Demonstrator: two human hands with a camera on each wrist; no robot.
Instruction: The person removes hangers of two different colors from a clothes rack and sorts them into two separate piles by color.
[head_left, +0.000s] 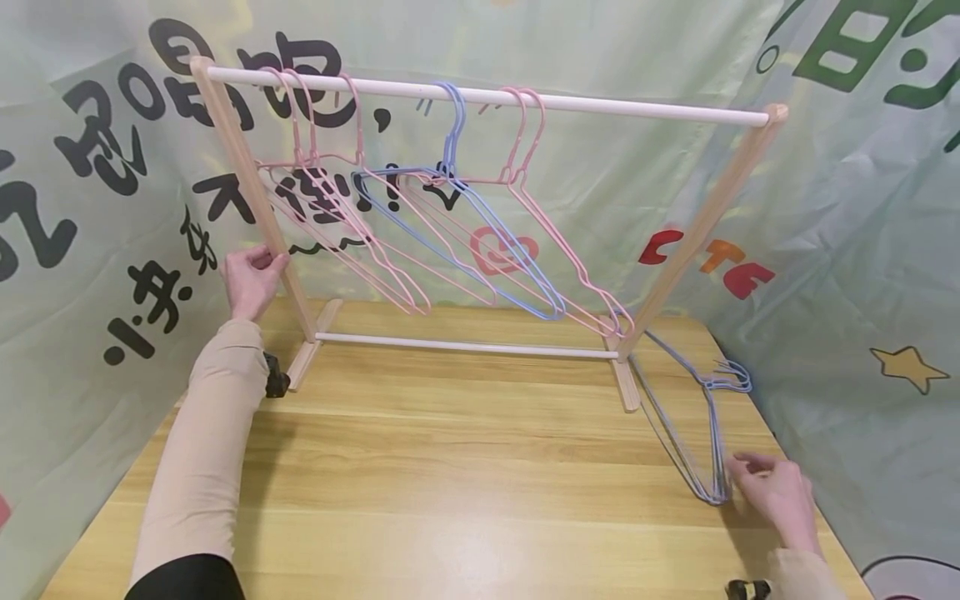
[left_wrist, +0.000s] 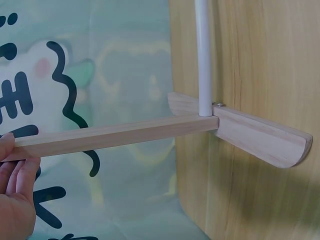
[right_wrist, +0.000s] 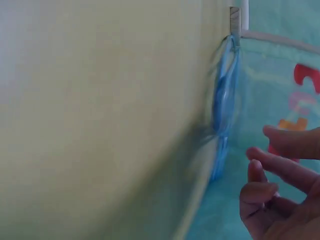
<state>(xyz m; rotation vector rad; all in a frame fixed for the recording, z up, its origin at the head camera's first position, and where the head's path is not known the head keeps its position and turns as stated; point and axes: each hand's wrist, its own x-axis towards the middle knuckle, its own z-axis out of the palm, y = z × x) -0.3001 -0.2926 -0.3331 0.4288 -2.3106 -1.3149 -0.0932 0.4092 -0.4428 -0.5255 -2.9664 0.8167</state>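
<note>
My left hand holds the left wooden post of a clothes rack at mid-height. In the left wrist view the thumb and fingers of the left hand close around that post. Low at the table's right side, my right hand hovers beside several blue hangers lying in a stack, their hooks pointing right. Its fingers are loosely bent with nothing between them. The right wrist view shows a gap between the right hand and the blurred blue hangers.
Several pink hangers and a few blue hangers hang from the rack's white top rod. A lower white rod joins the wooden feet. Printed cloth stands around the wooden table.
</note>
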